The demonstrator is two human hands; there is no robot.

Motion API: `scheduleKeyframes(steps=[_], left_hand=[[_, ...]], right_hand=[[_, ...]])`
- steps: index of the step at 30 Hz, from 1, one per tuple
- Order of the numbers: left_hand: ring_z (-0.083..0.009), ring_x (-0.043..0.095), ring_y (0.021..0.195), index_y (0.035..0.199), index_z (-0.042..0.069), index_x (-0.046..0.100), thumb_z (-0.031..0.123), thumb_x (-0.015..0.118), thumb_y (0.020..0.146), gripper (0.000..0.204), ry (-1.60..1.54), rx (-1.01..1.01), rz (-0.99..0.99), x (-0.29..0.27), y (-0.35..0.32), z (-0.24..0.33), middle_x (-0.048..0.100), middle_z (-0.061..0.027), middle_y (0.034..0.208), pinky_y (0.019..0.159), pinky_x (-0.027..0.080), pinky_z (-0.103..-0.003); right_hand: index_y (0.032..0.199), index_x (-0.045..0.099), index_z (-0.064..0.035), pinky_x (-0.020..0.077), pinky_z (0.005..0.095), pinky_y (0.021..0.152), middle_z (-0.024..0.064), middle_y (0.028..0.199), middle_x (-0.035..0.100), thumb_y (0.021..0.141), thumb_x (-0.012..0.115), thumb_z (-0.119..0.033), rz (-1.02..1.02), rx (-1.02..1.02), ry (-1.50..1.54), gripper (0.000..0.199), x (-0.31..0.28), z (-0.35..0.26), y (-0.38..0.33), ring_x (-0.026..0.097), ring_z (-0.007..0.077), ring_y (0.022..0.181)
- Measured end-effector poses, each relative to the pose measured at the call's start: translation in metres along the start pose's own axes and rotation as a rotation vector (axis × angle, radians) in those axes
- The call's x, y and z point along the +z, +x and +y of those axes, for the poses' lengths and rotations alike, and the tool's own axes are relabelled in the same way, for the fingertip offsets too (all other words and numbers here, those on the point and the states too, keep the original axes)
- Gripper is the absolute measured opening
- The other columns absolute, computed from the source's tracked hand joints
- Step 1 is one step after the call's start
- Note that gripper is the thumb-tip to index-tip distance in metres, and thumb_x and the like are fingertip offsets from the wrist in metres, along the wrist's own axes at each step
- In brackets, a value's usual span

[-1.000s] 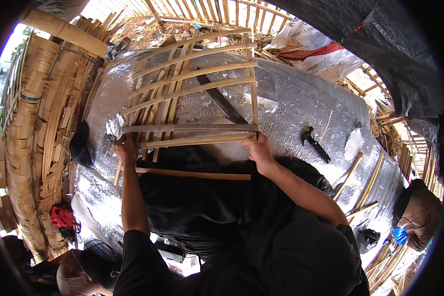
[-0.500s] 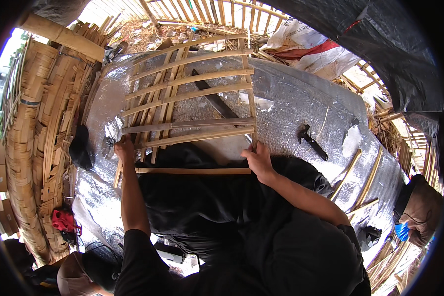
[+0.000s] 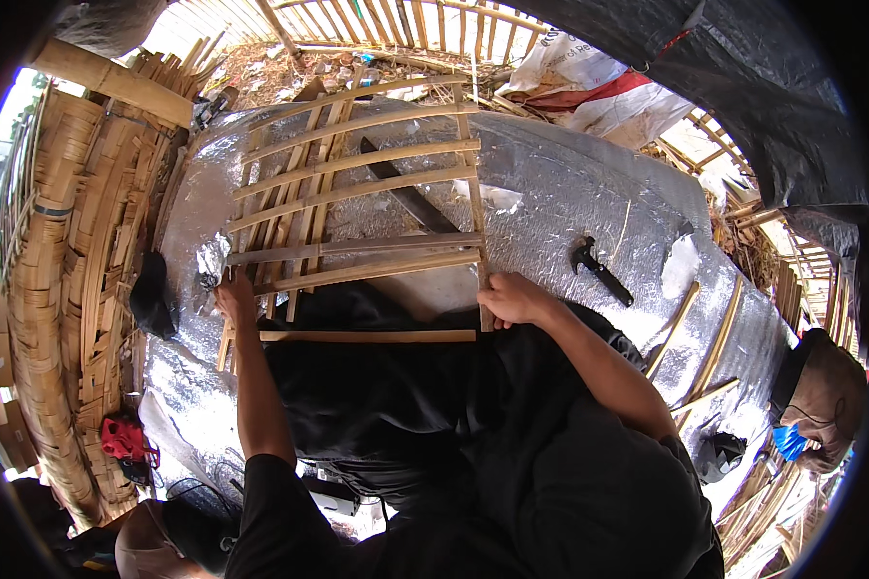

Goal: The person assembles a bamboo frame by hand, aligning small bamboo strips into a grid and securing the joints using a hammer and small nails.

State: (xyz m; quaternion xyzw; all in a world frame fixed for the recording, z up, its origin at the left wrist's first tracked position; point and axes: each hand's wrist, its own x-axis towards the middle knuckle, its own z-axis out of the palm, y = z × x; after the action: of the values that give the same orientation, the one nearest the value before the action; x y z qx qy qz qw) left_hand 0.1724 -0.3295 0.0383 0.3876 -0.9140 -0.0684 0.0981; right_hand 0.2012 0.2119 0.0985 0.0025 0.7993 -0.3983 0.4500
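Note:
A lattice of split bamboo slats point(image 3: 357, 195), with several crosspieces between two side rails, lies in front of me and reaches over my lap. My left hand point(image 3: 234, 294) is closed on its near left corner, by the ends of the crosspieces. Curled round the near end of the right side rail point(image 3: 476, 207) is my right hand point(image 3: 514, 299). The nearest crosspiece point(image 3: 377, 337) rests across my dark clothing. Under the lattice, a dark machete blade point(image 3: 410, 200) lies slantwise, its lower end covered by slats. Several loose strips point(image 3: 304, 183) run lengthwise beneath the crosspieces.
A silvery foil sheet point(image 3: 560, 193) spreads beneath everything. To the right lie a black hammer point(image 3: 601, 271) and loose bamboo strips point(image 3: 714, 343). A dark cap point(image 3: 153, 294) sits at left, beside rolled woven bamboo point(image 3: 63, 289). Other people's capped heads point(image 3: 821, 400) show at the lower edges.
My right hand has shifted from the rail's inner edge to a closed grip round its near end. My left hand stays at the left corner. The whole view has shifted slightly.

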Motion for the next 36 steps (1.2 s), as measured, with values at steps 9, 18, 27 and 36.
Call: scheduleKeyframes(steps=[9,18,27,36], left_hand=[[-0.0341,0.065,0.091,0.093,0.006,0.067,0.007,0.072,0.083,0.011,-0.604,0.926,-0.123,-0.038,-0.156,0.149,0.067,-0.0137,0.092,0.085,0.052,-0.045],[-0.0344,0.058,0.102,0.113,0.011,0.065,0.023,0.080,0.078,0.040,-0.414,1.088,-0.266,-0.047,-0.249,0.198,0.060,-0.0093,0.114,0.086,0.043,-0.046],[-0.0350,0.061,0.093,0.105,0.011,0.065,0.026,0.077,0.083,0.029,-0.485,1.011,-0.551,-0.035,-0.243,0.193,0.066,-0.0097,0.094,0.084,0.044,-0.047],[-0.0342,0.059,0.110,0.115,0.010,0.064,0.023,0.077,0.083,0.037,-0.649,1.096,-0.131,-0.029,-0.193,0.273,0.065,-0.0102,0.114,0.090,0.046,-0.048]], right_hand=[[0.086,0.068,0.0022,0.0532,0.0435,0.070,0.0190,0.077,0.070,0.094,0.065,-0.023,0.194,-0.341,-0.084,0.027,-0.002,0.034,-0.001,0.070,0.0365,0.074],[0.086,0.063,0.0033,0.0483,0.0504,0.065,0.0262,0.077,0.063,0.093,0.068,-0.024,0.485,-0.492,-0.118,0.029,0.021,0.040,-0.008,0.063,0.0459,0.075],[0.078,0.062,0.0025,0.0482,0.0512,0.063,0.0267,0.069,0.061,0.092,0.067,-0.024,0.480,-0.489,-0.171,0.030,0.023,0.039,-0.005,0.063,0.0477,0.072],[0.078,0.061,0.0022,0.0476,0.0504,0.061,0.0254,0.069,0.061,0.091,0.069,-0.024,0.412,-0.497,-0.156,0.030,0.014,0.041,-0.003,0.062,0.0467,0.071]])
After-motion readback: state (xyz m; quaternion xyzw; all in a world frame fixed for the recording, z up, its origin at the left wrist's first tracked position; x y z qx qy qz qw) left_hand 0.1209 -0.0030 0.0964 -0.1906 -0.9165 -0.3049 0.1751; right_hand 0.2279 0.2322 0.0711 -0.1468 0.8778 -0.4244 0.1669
